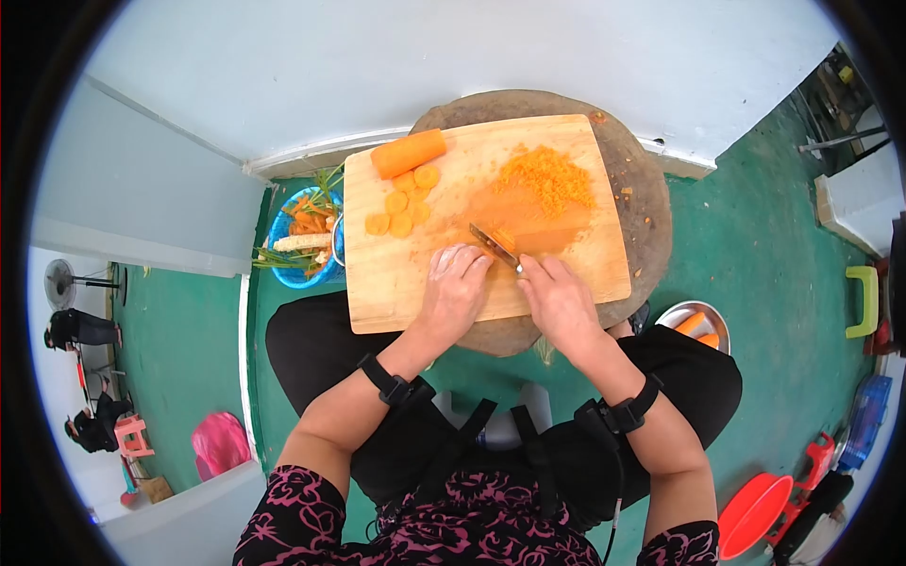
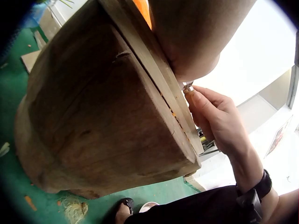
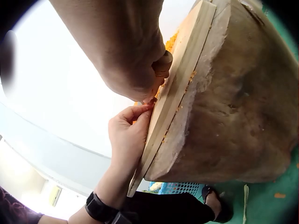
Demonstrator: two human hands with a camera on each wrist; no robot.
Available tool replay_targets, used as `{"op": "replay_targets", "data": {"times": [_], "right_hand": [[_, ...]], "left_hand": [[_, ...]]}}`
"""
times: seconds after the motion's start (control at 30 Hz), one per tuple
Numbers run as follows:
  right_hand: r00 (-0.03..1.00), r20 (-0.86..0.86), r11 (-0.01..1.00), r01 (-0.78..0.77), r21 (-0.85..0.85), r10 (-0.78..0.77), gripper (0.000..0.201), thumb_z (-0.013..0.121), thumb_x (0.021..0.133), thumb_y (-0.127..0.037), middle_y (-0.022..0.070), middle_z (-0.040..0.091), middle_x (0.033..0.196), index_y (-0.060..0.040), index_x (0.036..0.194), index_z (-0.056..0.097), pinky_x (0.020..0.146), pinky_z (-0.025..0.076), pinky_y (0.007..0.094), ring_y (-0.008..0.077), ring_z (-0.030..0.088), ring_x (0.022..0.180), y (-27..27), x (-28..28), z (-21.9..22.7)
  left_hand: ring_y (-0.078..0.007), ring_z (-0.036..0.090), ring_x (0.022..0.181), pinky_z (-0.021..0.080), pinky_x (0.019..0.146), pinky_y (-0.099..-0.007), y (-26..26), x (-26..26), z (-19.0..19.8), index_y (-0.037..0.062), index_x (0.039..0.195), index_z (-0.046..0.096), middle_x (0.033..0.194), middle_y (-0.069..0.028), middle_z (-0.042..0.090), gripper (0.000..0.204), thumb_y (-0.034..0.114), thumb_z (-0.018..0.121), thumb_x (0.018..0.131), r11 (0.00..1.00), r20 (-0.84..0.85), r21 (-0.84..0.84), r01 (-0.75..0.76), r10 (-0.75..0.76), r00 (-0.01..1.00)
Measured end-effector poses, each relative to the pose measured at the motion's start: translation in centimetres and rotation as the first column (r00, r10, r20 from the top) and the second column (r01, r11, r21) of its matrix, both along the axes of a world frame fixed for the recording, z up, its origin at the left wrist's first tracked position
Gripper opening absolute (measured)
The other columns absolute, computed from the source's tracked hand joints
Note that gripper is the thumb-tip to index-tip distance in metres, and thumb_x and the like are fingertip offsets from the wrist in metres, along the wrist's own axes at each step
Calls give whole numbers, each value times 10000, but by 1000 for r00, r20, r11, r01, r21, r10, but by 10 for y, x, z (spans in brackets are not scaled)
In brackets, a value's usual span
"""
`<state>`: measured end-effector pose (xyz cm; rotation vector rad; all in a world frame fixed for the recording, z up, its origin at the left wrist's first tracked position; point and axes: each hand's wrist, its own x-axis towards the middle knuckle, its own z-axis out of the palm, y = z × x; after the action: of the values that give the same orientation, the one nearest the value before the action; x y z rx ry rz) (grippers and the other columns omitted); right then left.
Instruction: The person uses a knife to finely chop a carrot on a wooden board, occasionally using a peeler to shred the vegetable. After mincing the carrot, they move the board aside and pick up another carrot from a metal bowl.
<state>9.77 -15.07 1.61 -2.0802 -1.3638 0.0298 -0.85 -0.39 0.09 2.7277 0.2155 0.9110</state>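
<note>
My right hand [image 1: 563,300] grips a knife [image 1: 493,243], its blade slanting across the lower middle of the wooden cutting board [image 1: 377,283]. Beside the blade, my left hand [image 1: 455,288] has its fingers bent down onto the board, holding a carrot piece mostly hidden under them. Thin carrot strips [image 1: 507,238] lie along the blade's right side. Farther up on the right spreads a heap of finely chopped carrot [image 1: 547,179]. Several round carrot slices [image 1: 400,224] lie at the board's left, below a thick carrot chunk [image 1: 409,154].
The board rests on a broad wooden stump [image 1: 646,203], which carries orange crumbs. Left of it stands a blue basket [image 1: 278,231] of peelings and greens. A metal bowl [image 1: 672,311] with carrots sits on the floor at right, and a red basin [image 1: 755,514] farther back.
</note>
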Motion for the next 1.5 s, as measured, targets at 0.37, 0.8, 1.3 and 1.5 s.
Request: {"op": "replay_targets", "data": {"times": [0.37,0.8,1.3,1.5], "right_hand": [[1000,-11,999,-12,-38,11,321,638,815,-124,150,559,911,8,1102,578,761,497,387,313,581,872,-5,-2,1],[1000,-20,1000,-8,-23,7,327,641,812,-128,140,548,871,5,1103,576,754,494,388,305,580,854,-4,-5,0],[993,116,999,-17,-36,21,321,638,808,-129,135,548,861,-3,1098,578,718,496,380,292,576,818,-1,-8,-3],[999,-45,1000,21,9,-20,311,635,815,-131,137,555,868,4,1090,581,721,501,386,299,583,822,0,-4,0]], "left_hand": [[-301,597,911,460,822,-407,-1,-1,2,13,896,639,905,-118,615,192,-19,622,707,1000,-7,23,-18,18,1000],[-304,589,921,458,825,-409,0,-2,1,10,912,638,930,-116,607,218,-26,624,697,1000,-17,9,-7,8,1000],[-307,591,916,460,827,-413,-1,-1,-2,8,900,633,916,-120,608,222,-33,633,682,1000,-2,11,-13,13,1000],[-312,598,900,467,818,-413,-1,-1,-2,6,888,634,891,-128,610,208,-35,633,684,1000,4,29,-12,12,1000]]}}
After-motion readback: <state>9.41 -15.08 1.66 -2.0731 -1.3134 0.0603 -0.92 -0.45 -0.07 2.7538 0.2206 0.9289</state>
